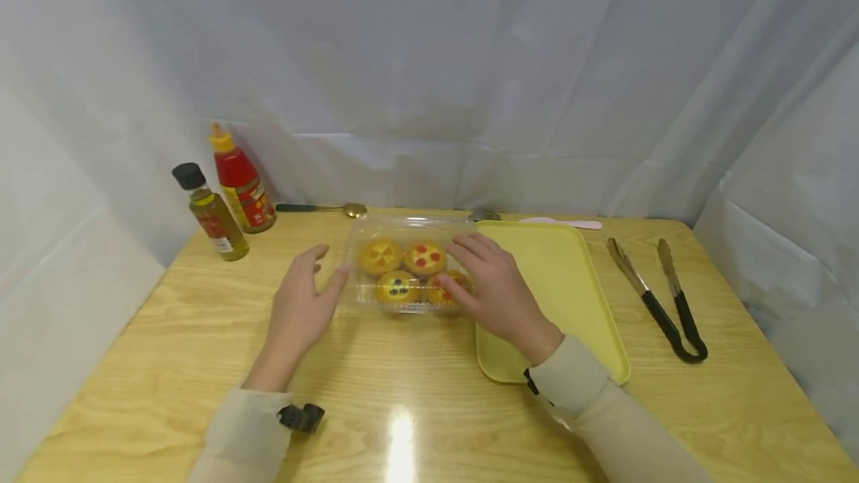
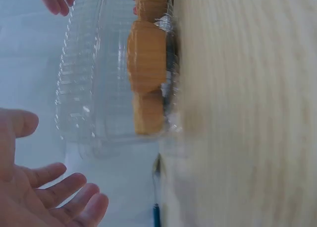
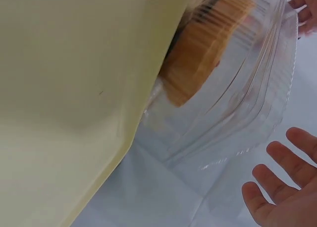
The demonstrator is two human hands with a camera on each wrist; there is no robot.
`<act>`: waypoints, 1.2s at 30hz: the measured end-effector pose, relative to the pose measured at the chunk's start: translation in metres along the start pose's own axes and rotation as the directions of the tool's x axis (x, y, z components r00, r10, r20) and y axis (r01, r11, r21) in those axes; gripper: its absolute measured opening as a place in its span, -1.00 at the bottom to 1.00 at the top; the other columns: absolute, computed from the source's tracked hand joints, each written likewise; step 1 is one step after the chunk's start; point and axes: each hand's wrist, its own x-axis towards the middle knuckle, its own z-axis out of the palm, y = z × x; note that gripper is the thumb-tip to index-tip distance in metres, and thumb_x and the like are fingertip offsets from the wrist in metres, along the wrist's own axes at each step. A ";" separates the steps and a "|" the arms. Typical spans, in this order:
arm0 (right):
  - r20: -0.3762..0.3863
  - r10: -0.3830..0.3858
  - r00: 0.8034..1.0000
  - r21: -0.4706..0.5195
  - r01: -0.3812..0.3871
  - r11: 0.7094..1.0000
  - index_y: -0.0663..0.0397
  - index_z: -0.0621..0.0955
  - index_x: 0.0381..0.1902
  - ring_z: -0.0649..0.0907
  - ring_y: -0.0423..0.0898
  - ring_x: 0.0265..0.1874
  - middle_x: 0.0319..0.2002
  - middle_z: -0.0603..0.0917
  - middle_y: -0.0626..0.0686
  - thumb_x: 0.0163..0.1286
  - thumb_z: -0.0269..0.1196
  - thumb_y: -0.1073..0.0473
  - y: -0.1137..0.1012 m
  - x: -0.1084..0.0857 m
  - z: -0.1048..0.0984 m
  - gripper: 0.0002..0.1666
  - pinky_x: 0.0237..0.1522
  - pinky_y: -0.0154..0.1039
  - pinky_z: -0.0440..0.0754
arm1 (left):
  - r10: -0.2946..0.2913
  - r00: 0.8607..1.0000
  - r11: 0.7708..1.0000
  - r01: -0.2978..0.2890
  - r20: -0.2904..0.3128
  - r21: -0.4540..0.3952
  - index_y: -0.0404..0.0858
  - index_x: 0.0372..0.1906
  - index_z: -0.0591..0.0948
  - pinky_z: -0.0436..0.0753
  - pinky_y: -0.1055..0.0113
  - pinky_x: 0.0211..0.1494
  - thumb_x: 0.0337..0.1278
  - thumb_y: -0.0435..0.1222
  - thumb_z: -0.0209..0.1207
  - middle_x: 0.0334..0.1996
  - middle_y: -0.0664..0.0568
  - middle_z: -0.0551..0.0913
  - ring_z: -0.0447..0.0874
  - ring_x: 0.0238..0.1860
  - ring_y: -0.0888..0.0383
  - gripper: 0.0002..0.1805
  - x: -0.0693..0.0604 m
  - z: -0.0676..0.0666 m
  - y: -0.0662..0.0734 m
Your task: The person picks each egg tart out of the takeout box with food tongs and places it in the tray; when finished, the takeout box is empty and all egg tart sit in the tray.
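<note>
A clear plastic clamshell box (image 1: pixel 359 293) stands on the table, with several round tarts (image 1: pixel 381 256) inside, topped in yellow, red or dark blue. At the box's left side is my left hand (image 1: pixel 305 311), fingers relaxed and thumb towards the box. In the left wrist view a gap shows between that hand (image 2: pixel 47 195) and the plastic. My right hand (image 1: pixel 499 293) hovers at the box's right side, over the edge of a yellow tray (image 1: pixel 557 274). The right wrist view shows its spread fingers (image 3: pixel 277 185) apart from the box (image 3: pixel 237 108). Neither hand holds anything.
An oil bottle (image 1: pixel 216 222) and a red sauce bottle (image 1: pixel 248 188) stand at the back left. Along the back edge lie a spoon (image 1: pixel 353 209), a fork (image 1: pixel 485 215) and a pink utensil (image 1: pixel 570 223). Black-handled tongs (image 1: pixel 664 311) lie right of the tray. White cloth hangs behind.
</note>
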 end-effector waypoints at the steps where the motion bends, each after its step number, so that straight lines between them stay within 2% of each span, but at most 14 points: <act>1: 0.000 -0.013 1.000 0.004 0.013 1.000 0.23 0.60 0.14 0.49 0.14 0.22 0.14 0.60 0.19 0.37 0.33 0.03 -0.002 0.002 0.002 -0.50 0.25 0.12 0.38 | -0.023 1.000 0.999 0.024 0.009 -0.023 -0.32 0.46 0.22 0.38 -0.19 0.23 0.44 0.17 -0.08 0.39 -0.24 0.30 0.32 0.31 -0.24 -0.22 -0.001 -0.001 -0.002; 5: -0.007 -0.056 0.998 0.011 0.056 0.998 0.22 0.62 0.10 0.52 0.11 0.17 0.09 0.62 0.17 0.36 0.33 0.03 -0.009 0.010 0.010 -0.53 0.22 0.08 0.42 | -0.087 0.996 0.991 0.090 0.035 -0.099 -0.32 0.46 0.20 0.41 -0.16 0.22 0.44 0.19 -0.11 0.38 -0.22 0.31 0.34 0.30 -0.22 -0.21 -0.005 -0.005 -0.009; 10: 0.017 -0.065 0.998 -0.005 0.066 0.998 0.16 0.63 0.11 0.52 0.10 0.17 0.13 0.61 0.11 0.37 0.31 0.01 -0.020 0.017 0.016 -0.55 0.16 0.12 0.46 | -0.142 0.989 0.977 0.148 0.046 -0.152 -0.31 0.45 0.22 0.43 -0.12 0.22 0.45 0.16 -0.12 0.33 -0.23 0.38 0.40 0.25 -0.20 -0.24 -0.005 -0.003 -0.015; 15: 0.041 -0.084 0.996 0.010 0.083 0.996 0.21 0.61 0.14 0.51 0.13 0.20 0.14 0.61 0.15 0.40 0.29 0.00 -0.031 0.024 0.021 -0.51 0.26 0.07 0.38 | -0.197 0.978 0.963 0.206 0.069 -0.173 -0.30 0.45 0.23 0.47 -0.09 0.19 0.45 0.19 -0.15 0.29 -0.23 0.42 0.43 0.24 -0.21 -0.24 -0.005 -0.002 -0.022; 18: 0.059 -0.109 0.992 0.004 0.109 0.994 0.21 0.61 0.15 0.52 0.10 0.19 0.14 0.61 0.14 0.40 0.28 -0.02 -0.036 0.030 0.026 -0.50 0.29 -0.01 0.36 | -0.222 0.971 0.949 0.236 0.092 -0.208 -0.30 0.43 0.25 0.57 -0.01 0.07 0.47 0.16 -0.17 0.24 -0.24 0.45 0.51 0.15 -0.19 -0.27 -0.004 0.000 -0.027; 21: 0.089 -0.123 0.988 -0.019 0.125 0.992 0.15 0.61 0.15 0.52 0.08 0.19 0.14 0.61 0.10 0.41 0.26 -0.05 -0.042 0.035 0.031 -0.50 0.29 -0.03 0.36 | -0.244 0.963 0.920 0.267 0.114 -0.286 -0.32 0.41 0.29 0.63 0.13 -0.07 0.51 0.05 -0.14 0.18 -0.25 0.48 0.56 0.04 -0.12 -0.36 -0.003 0.003 -0.031; 25: 0.127 -0.106 0.986 -0.032 0.111 0.993 0.11 0.60 0.17 0.50 0.09 0.23 0.16 0.60 0.08 0.41 0.27 -0.07 -0.049 0.042 0.037 -0.49 0.27 0.02 0.39 | -0.271 0.952 0.860 0.307 0.145 -0.408 -0.37 0.36 0.33 0.64 0.24 -0.17 0.52 -0.08 -0.07 0.09 -0.25 0.52 0.57 -0.07 0.00 -0.45 -0.001 0.007 -0.035; 31: 0.189 -0.095 0.977 -0.013 0.099 0.995 0.10 0.60 0.17 0.47 0.12 0.25 0.21 0.57 0.10 0.41 0.27 -0.08 -0.059 0.051 0.043 -0.49 0.26 0.06 0.39 | -0.298 0.934 0.803 0.358 0.199 -0.476 -0.36 0.37 0.35 0.67 0.23 -0.14 0.52 -0.08 -0.06 0.09 -0.23 0.52 0.59 -0.11 0.07 -0.46 -0.002 0.008 -0.041; 36: 0.253 -0.082 0.964 -0.073 0.104 0.992 0.07 0.57 0.22 0.43 0.08 0.30 0.25 0.54 0.06 0.43 0.23 -0.14 -0.063 0.057 0.049 -0.45 0.33 -0.01 0.31 | -0.304 0.924 0.752 0.383 0.233 -0.537 -0.39 0.34 0.37 0.67 0.28 -0.14 0.54 -0.11 -0.07 0.09 -0.18 0.50 0.61 -0.13 0.11 -0.49 -0.003 0.008 -0.043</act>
